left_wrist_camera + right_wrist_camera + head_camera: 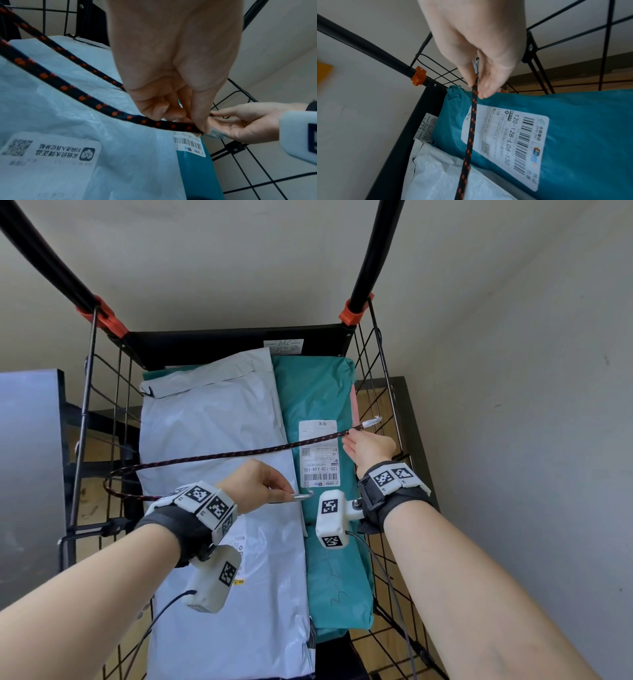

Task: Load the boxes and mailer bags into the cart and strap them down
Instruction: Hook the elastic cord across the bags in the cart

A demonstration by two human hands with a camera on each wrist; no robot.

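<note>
A white mailer bag (212,422) and a teal mailer bag (318,398) lie side by side in the wire cart (380,364). A black bungee cord (222,455) with orange flecks crosses above both bags and loops out past the cart's left side. My left hand (287,491) pinches one end of the cord just behind its metal hook (305,495), over the seam between the bags. My right hand (352,440) pinches the other end, whose hook (371,422) points at the right wire wall. The wrist views show both pinches on the cord (68,88) (471,135).
Black handle tubes with orange clamps (352,313) rise at the cart's far corners. A grey panel (27,457) stands close on the left. A pale wall runs along the right. A wooden surface (407,405) shows through the right wire wall.
</note>
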